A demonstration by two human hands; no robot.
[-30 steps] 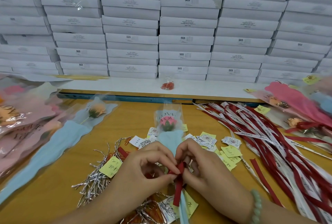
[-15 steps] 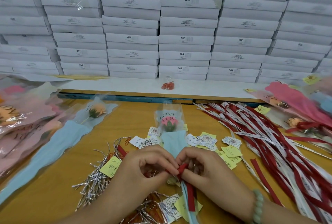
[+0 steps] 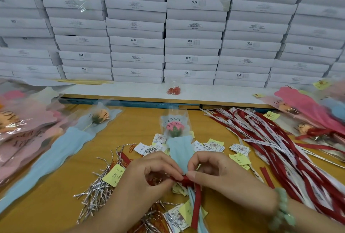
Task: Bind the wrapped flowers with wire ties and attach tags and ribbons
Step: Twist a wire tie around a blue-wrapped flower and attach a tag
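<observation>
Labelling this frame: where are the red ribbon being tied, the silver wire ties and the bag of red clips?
red ribbon (image 3: 196,208): head view, on its loose tail.
silver wire ties (image 3: 97,193): head view, middle of the pile.
bag of red clips (image 3: 174,90): head view, the clips inside.

Bright, even overhead light, soft shadows; wide-angle bend at edges, corners & foreground blurry

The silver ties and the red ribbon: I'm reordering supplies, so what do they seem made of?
Silver ties: probably thin wire in metallic foil; they glint, crinkle and hold kinks. Red ribbon: looks like soft woven fabric with a dull satin finish; its tail lies flat and limp.
</observation>
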